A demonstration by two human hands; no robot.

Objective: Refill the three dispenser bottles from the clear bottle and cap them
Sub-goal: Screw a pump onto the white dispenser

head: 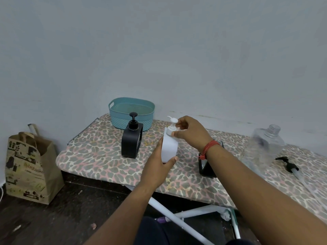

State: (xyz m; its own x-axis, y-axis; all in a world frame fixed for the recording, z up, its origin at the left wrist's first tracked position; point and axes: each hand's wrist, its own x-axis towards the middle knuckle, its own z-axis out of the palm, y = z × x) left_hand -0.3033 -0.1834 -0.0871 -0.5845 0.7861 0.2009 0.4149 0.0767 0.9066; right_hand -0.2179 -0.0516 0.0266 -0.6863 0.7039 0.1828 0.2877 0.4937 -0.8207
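Ironing board (99,152): left hand (157,163) grips white dispenser (169,147); right hand (191,131) pinches pump.

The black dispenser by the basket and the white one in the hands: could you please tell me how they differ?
The black dispenser stands untouched on the board; the white dispenser is held by the left hand.
The black dispenser has a black pump; the white dispenser has a white pump, which the right hand pinches.
The black dispenser sits nearer the basket than the white dispenser.
Both stand upright with pumps on top.
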